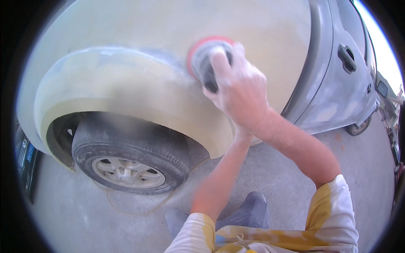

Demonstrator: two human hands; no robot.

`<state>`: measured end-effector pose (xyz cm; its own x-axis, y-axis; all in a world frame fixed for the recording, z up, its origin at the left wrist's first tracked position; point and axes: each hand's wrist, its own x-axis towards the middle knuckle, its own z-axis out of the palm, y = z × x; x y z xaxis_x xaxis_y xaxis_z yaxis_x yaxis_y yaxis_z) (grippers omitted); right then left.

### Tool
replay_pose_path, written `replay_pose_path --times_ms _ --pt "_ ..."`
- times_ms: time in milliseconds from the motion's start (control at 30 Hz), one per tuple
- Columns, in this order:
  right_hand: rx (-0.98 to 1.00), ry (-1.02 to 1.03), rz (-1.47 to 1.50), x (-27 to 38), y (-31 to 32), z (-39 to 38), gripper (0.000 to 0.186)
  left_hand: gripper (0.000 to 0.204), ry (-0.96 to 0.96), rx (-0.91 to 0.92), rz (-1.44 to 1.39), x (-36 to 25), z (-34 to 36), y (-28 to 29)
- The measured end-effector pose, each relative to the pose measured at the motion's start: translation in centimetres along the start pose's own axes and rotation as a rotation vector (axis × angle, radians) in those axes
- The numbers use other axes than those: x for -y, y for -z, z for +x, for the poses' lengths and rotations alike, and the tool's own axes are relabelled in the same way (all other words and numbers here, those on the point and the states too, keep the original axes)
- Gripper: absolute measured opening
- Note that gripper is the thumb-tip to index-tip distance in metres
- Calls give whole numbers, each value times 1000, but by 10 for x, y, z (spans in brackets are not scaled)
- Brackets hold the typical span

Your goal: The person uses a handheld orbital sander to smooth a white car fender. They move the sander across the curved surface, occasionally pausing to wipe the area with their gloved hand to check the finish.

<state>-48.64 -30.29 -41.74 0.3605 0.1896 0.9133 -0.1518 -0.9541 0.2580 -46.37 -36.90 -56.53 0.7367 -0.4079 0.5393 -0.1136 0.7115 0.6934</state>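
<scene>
My right hand (pixel 242 82) is wrapped round a round power sander (pixel 201 57) with a red-edged pad. The sander's pad lies against the pale, dusty body panel (pixel 270 55) of a car, just above the wheel arch (pixel 105 74). From the lower edge my left forearm (pixel 219 181) reaches up and passes behind my right wrist. My left hand is hidden there, so its fingers and anything in them do not show. White dust covers the fingers of my right hand, and motion blurs the sander.
Below the arch is a wheel (pixel 128 173) with a black tyre. A thin hose or cord (pixel 139 213) curves over the concrete floor (pixel 291 185). To the right is a grey car door with a dark handle (pixel 347 59). Another vehicle's corner (pixel 27 160) shows at far left.
</scene>
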Motion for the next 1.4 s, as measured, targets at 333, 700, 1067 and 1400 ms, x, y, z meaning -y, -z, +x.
replay_pose_path --times_ms 333,700,1067,1400 --pt "-21 -88 -43 -17 3 -46 54 27 -8 20 404 33 -31 9" --pt "6 14 -29 -30 40 162 36 36 -836 -12 430 -154 135 -47" --pt "190 104 4 -12 11 162 30 38 -817 23 714 -132 149 -15" --pt "348 -289 -24 -84 62 148 59 28 -788 192 459 -143 132 -75"
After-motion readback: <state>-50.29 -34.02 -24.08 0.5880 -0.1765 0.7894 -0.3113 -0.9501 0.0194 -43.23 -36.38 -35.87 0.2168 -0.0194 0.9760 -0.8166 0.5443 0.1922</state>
